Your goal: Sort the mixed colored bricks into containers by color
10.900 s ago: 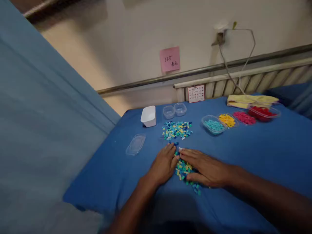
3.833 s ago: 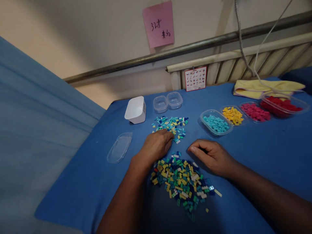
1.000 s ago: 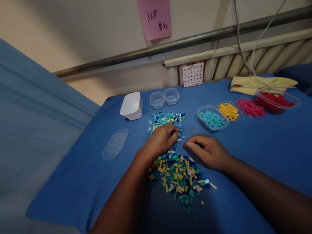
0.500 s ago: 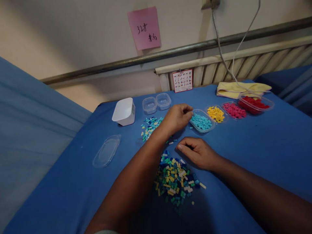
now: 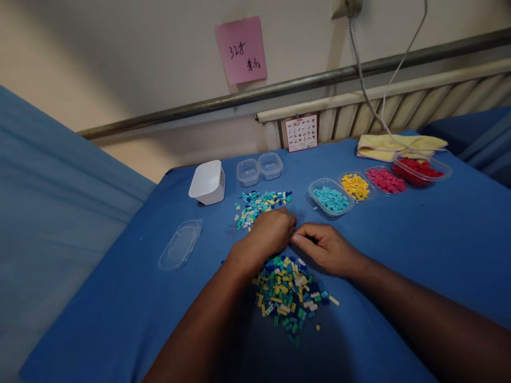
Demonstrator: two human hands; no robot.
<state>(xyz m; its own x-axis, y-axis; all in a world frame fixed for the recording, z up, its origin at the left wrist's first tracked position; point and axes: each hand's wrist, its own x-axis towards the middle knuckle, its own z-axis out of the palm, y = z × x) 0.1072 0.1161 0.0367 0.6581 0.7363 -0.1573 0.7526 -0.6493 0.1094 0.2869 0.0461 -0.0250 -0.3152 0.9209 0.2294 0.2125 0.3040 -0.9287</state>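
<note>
My left hand [image 5: 273, 231] is closed, low over the table between two heaps of small building bricks, its fingertips hidden from me. Right beside it, my right hand [image 5: 325, 247] rests with curled fingers, thumb against the forefinger; whatever they hold, if anything, does not show. In front of my wrists lies the nearer heap of mixed bricks [image 5: 285, 287], yellow, green, white and dark blue. Past my left hand spreads another heap [image 5: 259, 202], mostly light blue with some yellow and dark blue. A clear tub of light-blue bricks [image 5: 330, 199] stands beyond my right hand.
Rightward stand tubs of yellow bricks [image 5: 355, 186], pink bricks [image 5: 385, 181] and red bricks [image 5: 417, 169], with a yellow cloth [image 5: 399, 146] behind. Two small clear tubs [image 5: 259, 169], a white box [image 5: 207, 183] and a clear lid [image 5: 181, 246] are at left.
My left hand has come back from the rim of the light-blue tub, moving left and nearer, to beside my right hand. My right hand has stayed almost in place.
</note>
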